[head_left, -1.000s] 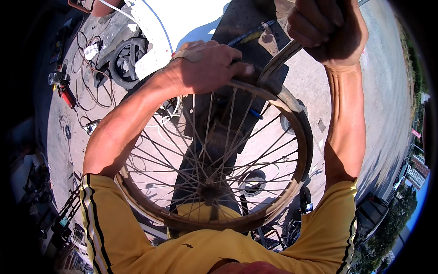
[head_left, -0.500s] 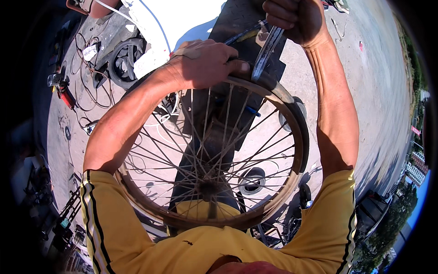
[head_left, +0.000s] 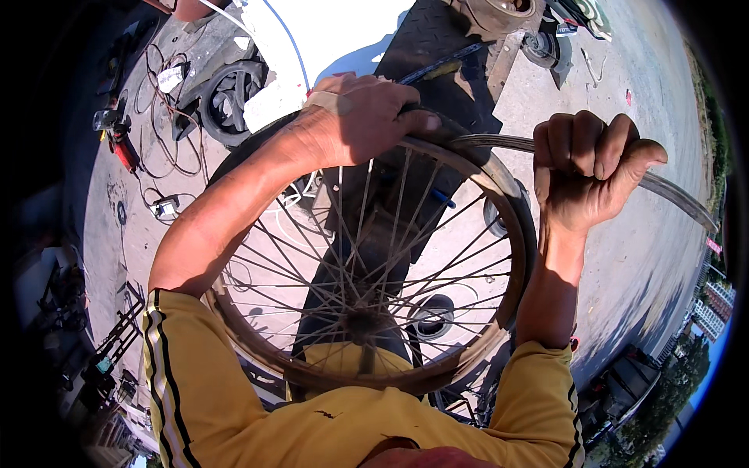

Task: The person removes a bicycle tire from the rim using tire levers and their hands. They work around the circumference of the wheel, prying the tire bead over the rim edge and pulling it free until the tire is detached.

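A spoked wheel with a rusty rim (head_left: 511, 273) and a dark tire (head_left: 529, 238) leans against my front, its hub (head_left: 360, 324) low in the middle. Across the wheel's far side lies my left hand (head_left: 363, 117), fingers wrapped over the tire, thumb toward the rim. My right hand (head_left: 589, 168) is closed in a fist round a long, curved metal tire lever (head_left: 679, 199), off to the right. The lever's inner tip goes in between tire and rim, just right of my left thumb. Its outer end sticks out past my fist.
A white sheet (head_left: 335, 31) lies beyond the wheel, beside a dark textured metal plate (head_left: 421, 43) bearing a rod (head_left: 445, 61). Black rubber tubing (head_left: 228, 105), cables and a red-handled tool (head_left: 122, 152) lie left. A dark ring-shaped thing (head_left: 431, 316) shows through the spokes.
My right hand has swung the tire lever from pointing away at the far side down to the right, nearly level. My left hand keeps its grip on the tire.
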A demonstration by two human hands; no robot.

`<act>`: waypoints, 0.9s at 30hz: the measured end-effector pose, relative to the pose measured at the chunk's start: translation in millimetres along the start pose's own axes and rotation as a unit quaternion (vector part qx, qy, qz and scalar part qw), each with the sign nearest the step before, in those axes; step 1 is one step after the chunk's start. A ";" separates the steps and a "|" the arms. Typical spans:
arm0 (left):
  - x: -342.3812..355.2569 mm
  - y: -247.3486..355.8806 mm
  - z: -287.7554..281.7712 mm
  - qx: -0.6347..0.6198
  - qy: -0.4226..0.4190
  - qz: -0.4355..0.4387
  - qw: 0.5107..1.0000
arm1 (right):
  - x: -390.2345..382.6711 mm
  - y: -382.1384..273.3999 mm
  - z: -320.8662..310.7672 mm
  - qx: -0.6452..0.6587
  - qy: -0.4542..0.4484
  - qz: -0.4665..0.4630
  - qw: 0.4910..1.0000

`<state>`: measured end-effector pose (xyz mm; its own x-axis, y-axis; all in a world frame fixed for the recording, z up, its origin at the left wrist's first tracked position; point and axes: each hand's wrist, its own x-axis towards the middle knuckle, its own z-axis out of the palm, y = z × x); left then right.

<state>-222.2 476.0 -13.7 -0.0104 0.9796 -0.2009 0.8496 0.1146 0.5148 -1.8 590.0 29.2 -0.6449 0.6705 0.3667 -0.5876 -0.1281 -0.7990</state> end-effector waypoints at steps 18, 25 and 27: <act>6.3 -12.5 -18.4 -0.140 -0.119 0.009 0.983 | -97.2 17.5 60.0 -0.156 0.155 -0.162 0.962; -4.8 3.1 -13.8 -0.091 -0.033 0.021 0.995 | -112.5 22.4 60.5 -0.227 0.088 -0.198 0.950; -6.3 2.5 -9.1 -0.066 -0.005 0.038 0.997 | -119.0 21.2 60.8 -0.272 0.060 -0.198 0.940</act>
<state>-224.8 471.6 -3.5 0.0572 0.9848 -0.1640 0.7705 0.0609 0.6345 32.7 463.0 -2.4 -0.3484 0.6689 0.6566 -0.4115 0.5203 -0.7483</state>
